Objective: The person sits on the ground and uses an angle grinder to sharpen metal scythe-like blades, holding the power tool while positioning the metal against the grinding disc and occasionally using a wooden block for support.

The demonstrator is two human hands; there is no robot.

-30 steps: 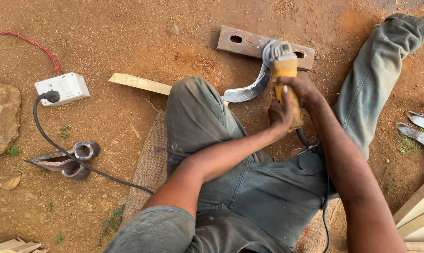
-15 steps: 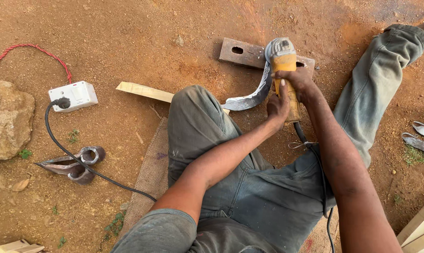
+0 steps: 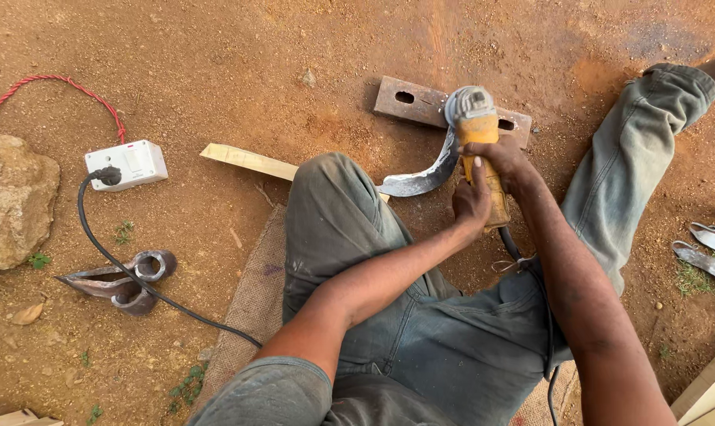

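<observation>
I sit on the dirt ground with my legs apart. A yellow angle grinder is gripped in both hands. My right hand wraps the upper body of the grinder and my left hand holds its lower handle. The grinder's grey head rests against a curved metal blade that lies on the ground between my legs. A rusty flat steel bar with slots lies just beyond the blade.
A white power socket box with a black cord and red cable sits left, beside a rock. Two forged metal tool heads lie below it. A wooden strip, burlap mat and more blades at right.
The view has shifted so that the scene sits lower in the frame. My hands keep the same hold on the grinder against the curved blade.
</observation>
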